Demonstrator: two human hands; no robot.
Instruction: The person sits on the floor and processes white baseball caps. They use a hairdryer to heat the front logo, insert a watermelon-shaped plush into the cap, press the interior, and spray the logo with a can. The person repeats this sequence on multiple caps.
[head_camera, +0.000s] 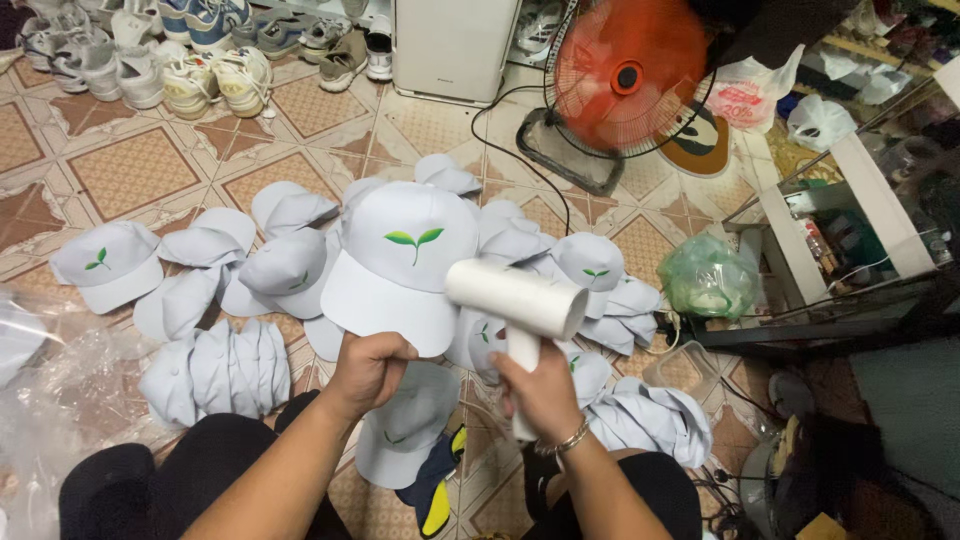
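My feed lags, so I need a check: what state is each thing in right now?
Left hand: grip shut on the cap's brim.
Cap: held up, leaf logo facing the camera.
Right hand: grip shut on the lint roller's handle.
Lint roller: raised beside the cap.
Fan: blades blurred, spinning.

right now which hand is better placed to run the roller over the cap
Right. The right hand already grips the lint roller by its handle, its roll beside the white cap, while the left hand holds that cap by its brim.
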